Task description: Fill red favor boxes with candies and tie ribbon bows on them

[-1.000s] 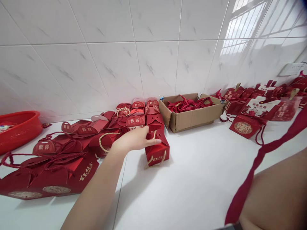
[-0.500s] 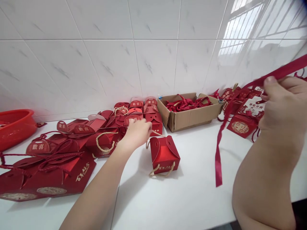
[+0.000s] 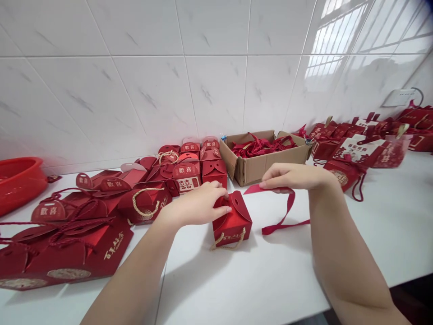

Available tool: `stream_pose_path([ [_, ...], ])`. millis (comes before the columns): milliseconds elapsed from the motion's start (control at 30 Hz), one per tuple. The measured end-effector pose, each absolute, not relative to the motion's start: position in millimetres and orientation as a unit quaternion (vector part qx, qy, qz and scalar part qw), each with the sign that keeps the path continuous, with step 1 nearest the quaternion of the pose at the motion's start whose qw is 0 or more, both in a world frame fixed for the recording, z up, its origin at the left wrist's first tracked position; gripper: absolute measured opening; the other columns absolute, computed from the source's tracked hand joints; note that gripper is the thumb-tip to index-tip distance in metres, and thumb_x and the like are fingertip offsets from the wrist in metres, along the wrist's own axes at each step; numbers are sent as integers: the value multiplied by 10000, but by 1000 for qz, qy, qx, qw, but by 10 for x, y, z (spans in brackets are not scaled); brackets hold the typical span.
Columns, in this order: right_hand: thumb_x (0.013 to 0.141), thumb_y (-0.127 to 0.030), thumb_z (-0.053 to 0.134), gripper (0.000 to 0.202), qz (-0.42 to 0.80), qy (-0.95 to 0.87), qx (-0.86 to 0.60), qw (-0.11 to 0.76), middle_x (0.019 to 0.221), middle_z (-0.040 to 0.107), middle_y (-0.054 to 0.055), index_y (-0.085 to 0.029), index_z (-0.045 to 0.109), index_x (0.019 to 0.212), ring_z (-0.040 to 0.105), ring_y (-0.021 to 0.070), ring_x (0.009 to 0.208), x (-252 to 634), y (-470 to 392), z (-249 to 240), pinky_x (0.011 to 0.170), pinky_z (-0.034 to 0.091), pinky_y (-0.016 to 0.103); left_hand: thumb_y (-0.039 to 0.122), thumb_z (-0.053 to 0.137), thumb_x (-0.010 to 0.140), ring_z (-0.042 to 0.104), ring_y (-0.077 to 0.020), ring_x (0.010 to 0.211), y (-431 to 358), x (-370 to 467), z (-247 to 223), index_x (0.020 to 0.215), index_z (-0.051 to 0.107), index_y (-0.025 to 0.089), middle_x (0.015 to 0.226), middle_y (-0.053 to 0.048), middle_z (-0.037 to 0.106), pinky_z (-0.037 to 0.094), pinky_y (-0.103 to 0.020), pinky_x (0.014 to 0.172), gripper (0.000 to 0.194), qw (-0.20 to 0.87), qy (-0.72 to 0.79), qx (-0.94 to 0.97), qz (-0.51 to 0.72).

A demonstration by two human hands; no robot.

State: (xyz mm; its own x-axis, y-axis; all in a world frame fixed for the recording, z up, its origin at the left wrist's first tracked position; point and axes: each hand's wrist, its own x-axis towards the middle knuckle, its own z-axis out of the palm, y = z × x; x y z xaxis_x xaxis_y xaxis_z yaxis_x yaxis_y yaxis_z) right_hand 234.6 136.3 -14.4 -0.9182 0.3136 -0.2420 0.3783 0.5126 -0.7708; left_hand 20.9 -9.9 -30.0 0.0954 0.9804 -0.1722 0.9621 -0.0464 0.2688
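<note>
A small red gift box (image 3: pixel 237 225) with beige rope handles stands upright on the white counter, its top flaps arched up. My left hand (image 3: pixel 203 203) grips the box's left flap, the thumb over the top and the other fingers behind it. To the right of the box, my right hand (image 3: pixel 287 176) pinches a dark red ribbon (image 3: pixel 287 207) near one end. That end points left toward the box, while the rest loops down below my hand onto the counter.
Behind the box stands an open cardboard box (image 3: pixel 270 164) of red ribbons. Many red gift boxes (image 3: pixel 115 253) crowd the left, beside a red basin (image 3: pixel 20 180). More red boxes (image 3: pixel 341 174) line the right. A tiled wall (image 3: pixel 216 99) rises behind.
My left hand has moved right onto the red box's flap. My right hand has come down and left with the ribbon, close to the box. The view has shifted slightly right.
</note>
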Motion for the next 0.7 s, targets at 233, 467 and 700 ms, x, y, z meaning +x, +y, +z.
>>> stream_pose_path([
  [233, 859, -310, 498, 363, -453, 866, 192, 91, 536, 285, -54, -170, 373, 548, 219, 60, 478, 2129, 1351, -250, 463, 176, 255, 490, 450, 858, 599, -251, 949, -50, 231, -386, 1182, 573, 253, 1117, -83, 573, 461, -332, 752, 420, 149, 678, 720, 12],
  [467, 859, -296, 481, 337, -431, 876, 192, 99, 540, 325, -50, -172, 381, 561, 252, 61, 474, 2038, 1319, -281, 457, 196, 250, 456, 484, 846, 602, -226, 875, -24, 234, -416, 1059, 623, 230, 1036, -77, 581, 448, -301, 695, 341, 131, 662, 738, 20],
  [700, 866, -306, 476, 341, -430, 876, 173, 132, 528, 318, -55, -176, 379, 566, 281, 58, 450, 1941, 1262, -319, 438, 227, 236, 416, 500, 838, 616, -211, 831, -22, 246, -401, 978, 646, 214, 1003, -70, 589, 459, -298, 691, 286, 147, 657, 736, 68],
])
